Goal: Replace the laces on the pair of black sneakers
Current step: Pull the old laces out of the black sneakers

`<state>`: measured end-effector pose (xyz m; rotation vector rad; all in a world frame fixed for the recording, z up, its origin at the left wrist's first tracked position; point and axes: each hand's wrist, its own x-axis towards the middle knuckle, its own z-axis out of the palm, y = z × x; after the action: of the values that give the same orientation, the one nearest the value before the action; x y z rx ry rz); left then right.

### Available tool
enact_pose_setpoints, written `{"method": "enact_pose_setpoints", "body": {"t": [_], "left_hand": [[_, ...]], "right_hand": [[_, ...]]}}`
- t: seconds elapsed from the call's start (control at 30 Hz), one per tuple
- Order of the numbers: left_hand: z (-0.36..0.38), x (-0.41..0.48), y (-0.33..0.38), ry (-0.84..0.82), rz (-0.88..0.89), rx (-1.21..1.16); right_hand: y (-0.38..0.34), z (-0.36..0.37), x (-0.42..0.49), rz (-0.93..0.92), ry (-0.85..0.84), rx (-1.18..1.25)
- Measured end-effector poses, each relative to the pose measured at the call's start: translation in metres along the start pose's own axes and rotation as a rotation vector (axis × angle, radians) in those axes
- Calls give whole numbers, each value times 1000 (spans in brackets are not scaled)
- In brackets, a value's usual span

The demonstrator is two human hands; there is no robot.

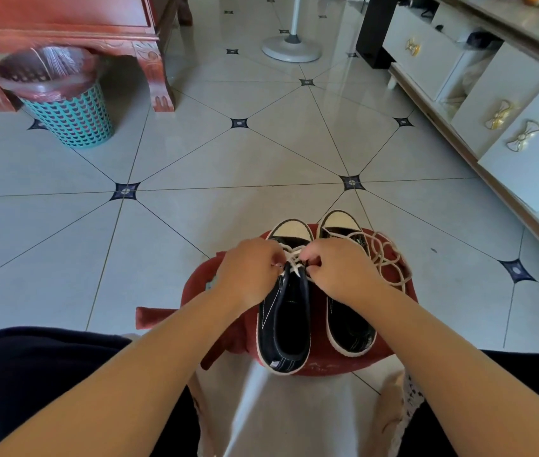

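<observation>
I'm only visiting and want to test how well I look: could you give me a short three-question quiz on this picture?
1. True or false: the left hand and the right hand both work at the lace of the left sneaker.
2. The sneakers rest on: A) bare floor tiles, B) a red stool, C) a wooden table.
3. Fill in: the coiled cream lace lies beside the ___ sneaker.

Key: 1 true; 2 B; 3 right sneaker.
</observation>
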<state>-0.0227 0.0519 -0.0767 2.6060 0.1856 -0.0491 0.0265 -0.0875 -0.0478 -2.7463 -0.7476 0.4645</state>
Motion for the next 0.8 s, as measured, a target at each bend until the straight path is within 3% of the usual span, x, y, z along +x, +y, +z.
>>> {"method": "enact_pose_setpoints", "body": {"t": [0.2,0.43,0.6,0.67,0.8], "left_hand": [[5,6,4,3,13,-102],[4,7,2,-54,-3,-72],[0,7,0,-38,-222,-536],[-4,4,1,-114,-242,-650],[-11,5,-2,-199,-57,-294]], "right_hand": [[0,4,3,16,29,-44],[1,1,5,34,29,243],[2,-3,5,68,12,272],[1,-4,6,65,-28,287],[1,-3,6,-33,-74,188]]}}
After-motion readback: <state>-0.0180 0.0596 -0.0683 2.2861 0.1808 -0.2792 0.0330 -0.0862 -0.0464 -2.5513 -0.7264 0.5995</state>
